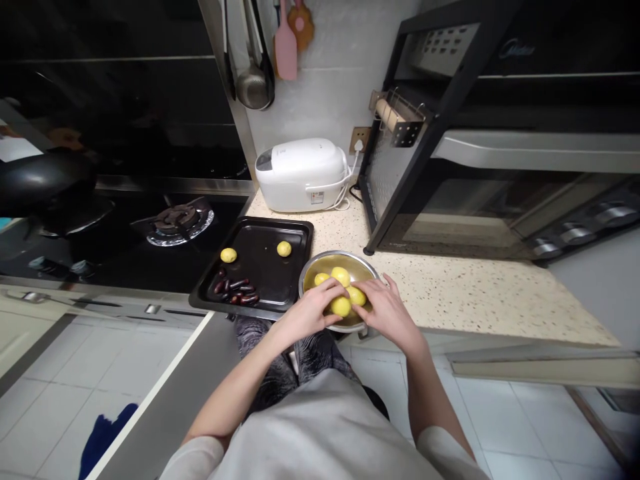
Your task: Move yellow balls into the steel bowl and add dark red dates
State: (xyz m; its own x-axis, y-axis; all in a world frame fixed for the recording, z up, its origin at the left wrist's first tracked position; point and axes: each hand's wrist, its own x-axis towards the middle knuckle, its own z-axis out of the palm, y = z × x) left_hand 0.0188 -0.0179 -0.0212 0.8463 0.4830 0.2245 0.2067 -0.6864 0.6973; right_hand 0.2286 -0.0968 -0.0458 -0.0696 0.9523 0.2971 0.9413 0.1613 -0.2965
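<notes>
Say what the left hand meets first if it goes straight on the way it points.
Left hand: likely the yellow fruit by the right hand, inside the metal bowl. Depth unclear from one view.

Soft, even light falls on the counter [490, 293]; the glossy black panel [150, 93] carries dim reflections; edges look stretched.

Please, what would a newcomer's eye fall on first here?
Probably the bright yellow round lumps in the shiny metal bowl near the centre, with the left hand and right hand on them. To its left, dark-red oblong pieces and two yellow balls lie on a black rectangular tray.
</notes>
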